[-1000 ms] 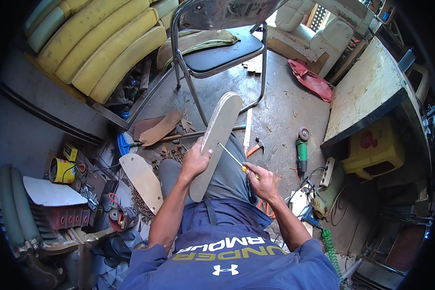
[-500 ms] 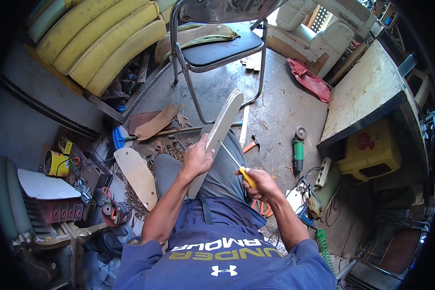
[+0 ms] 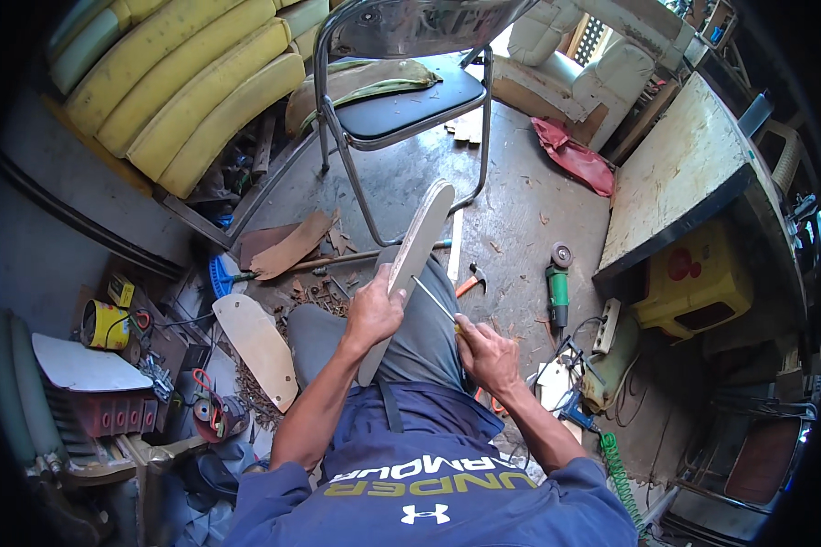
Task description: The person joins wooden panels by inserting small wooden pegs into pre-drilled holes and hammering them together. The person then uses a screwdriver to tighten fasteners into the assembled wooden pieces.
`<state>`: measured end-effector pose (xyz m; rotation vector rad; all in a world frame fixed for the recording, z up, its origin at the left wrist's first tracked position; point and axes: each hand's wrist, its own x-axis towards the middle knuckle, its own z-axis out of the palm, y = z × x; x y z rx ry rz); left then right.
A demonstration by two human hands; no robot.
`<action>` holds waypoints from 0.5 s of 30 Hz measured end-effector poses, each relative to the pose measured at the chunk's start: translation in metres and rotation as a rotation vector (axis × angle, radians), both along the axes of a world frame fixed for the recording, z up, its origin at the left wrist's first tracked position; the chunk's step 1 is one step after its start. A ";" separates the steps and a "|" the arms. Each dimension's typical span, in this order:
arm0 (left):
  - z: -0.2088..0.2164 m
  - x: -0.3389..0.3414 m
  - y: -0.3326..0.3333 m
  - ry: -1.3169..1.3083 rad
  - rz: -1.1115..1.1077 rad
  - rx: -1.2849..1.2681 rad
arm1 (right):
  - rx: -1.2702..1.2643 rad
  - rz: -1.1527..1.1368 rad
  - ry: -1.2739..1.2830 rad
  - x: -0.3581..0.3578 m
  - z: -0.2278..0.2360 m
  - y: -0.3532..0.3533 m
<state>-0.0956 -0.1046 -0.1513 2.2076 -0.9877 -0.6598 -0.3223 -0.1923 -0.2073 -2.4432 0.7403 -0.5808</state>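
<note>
- Left hand [image 3: 374,313] grips a long board [image 3: 420,251] by its left edge, thumb against the pale face, between 7 and 8 o'clock of the board's middle.
- Right hand [image 3: 488,354] curls tightly around the handle of a screwdriver [image 3: 434,299], between 4 and 5 o'clock from the board; only a little of the yellow handle shows.
- From that hand the thin shaft runs towards 10 or 11 o'clock, its tip at the board's face; whether it enters the wood I cannot tell.
- Held above the grey trousers [image 3: 426,342], the board leans with 1 rounded end towards 1 o'clock and the other towards 7 o'clock.
- Clock places below are taken from the board's middle.
- At 3 o'clock, near the knee, a hammer [image 3: 468,285] with an orange handle lies on the floor; farther out the same way lies a green angle grinder [image 3: 557,290].
- At 8 o'clock rests a second pale board [image 3: 254,351], round-ended, beside scattered scraps.
- At 9 o'clock sits a blue brush head [image 3: 220,276].
- At 10 o'clock yellow curved pads [image 3: 192,114] stand in a row.
- At 12 o'clock is a metal-framed chair [image 3: 410,111] with a dark seat.
- At 2 o'clock a red sheet [image 3: 576,164] lies crumpled.
</note>
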 end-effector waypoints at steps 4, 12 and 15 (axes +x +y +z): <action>-0.006 0.010 -0.002 0.020 0.001 -0.072 | 0.739 -0.251 0.104 0.000 0.007 -0.004; -0.054 0.033 -0.005 0.431 0.142 -0.286 | 0.248 -0.176 0.020 0.006 0.017 0.002; -0.044 0.036 -0.008 0.706 0.056 -0.285 | 1.500 -0.207 -0.080 -0.009 0.028 -0.013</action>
